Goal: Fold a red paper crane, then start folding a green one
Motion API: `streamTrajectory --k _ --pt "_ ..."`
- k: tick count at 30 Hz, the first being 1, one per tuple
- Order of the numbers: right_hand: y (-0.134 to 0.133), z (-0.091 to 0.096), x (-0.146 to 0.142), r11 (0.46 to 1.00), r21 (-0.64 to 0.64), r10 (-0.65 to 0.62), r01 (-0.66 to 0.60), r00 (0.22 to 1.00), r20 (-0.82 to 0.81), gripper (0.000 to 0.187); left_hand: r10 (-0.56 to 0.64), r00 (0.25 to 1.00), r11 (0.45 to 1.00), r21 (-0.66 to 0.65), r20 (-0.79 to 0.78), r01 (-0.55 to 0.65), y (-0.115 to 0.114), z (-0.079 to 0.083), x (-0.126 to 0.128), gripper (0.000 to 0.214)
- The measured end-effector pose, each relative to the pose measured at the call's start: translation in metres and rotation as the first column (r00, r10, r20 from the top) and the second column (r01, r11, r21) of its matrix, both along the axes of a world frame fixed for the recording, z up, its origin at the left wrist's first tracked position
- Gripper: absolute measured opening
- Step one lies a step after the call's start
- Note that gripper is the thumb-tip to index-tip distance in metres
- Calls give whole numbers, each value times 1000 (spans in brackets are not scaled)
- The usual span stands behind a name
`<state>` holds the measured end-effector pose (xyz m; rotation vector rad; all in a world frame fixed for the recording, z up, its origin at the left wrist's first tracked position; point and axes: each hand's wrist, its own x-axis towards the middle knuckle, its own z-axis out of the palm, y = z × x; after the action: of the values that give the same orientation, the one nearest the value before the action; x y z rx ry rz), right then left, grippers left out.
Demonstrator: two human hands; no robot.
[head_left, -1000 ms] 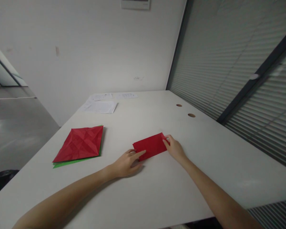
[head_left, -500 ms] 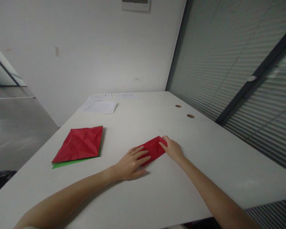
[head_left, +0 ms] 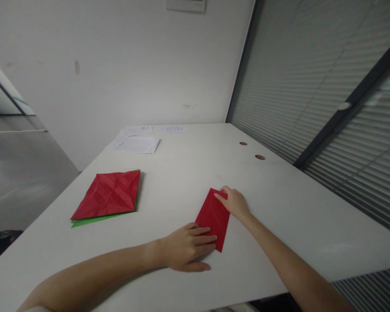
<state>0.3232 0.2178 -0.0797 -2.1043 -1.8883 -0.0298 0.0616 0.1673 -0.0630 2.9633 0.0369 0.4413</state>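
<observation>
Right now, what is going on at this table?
A person is handling a folded red paper on the white table with bare hands. The left hand lies flat on its near end, and the right hand touches its far corner. To the left, a creased red sheet rests on a green sheet. White papers lie at the far edge.

soft, even indoor light, a bit dim with a grey cast. faint soft shadows under the left hand (head_left: 188, 247) and beside the red sheets (head_left: 108, 195) on the table (head_left: 295, 225). pale sheen on the floor (head_left: 9, 173). wide-angle bend at the edges, so the blinds (head_left: 312, 86) lean. far papers (head_left: 136, 145) soft, unreadable.
</observation>
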Motion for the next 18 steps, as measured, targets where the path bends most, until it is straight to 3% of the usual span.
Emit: streamTrajectory --k 2,6,10,12,13,15,18 --pt "0 -2 0 1000 9 3 -3 1000 1 33 59 998 998 -40 19 -58 5 2 0 49" --pt "8 -2 0 1000 -7 16 -16 1000 -15 31 369 928 922 -149 57 -357 20 11 -4 47" --pt "28 3 -2 995 -93 28 -35 997 -66 30 306 949 949 -101 69 -299 27 12 -9 43" --pt "39 6 -6 994 -105 20 -32 993 -113 28 377 921 926 -52 97 -374 31 10 -9 41" --pt "44 7 -8 995 -99 1 -15 990 -144 27 479 869 878 -40 126 -478 34 9 -10 42" --pt "51 8 -13 997 -61 -61 48 972 -227 24 685 712 726 -71 152 -684 45 7 -11 48" --pt "51 6 -21 994 2 -106 114 932 -348 22 841 535 541 -157 78 -827 68 4 -17 43"
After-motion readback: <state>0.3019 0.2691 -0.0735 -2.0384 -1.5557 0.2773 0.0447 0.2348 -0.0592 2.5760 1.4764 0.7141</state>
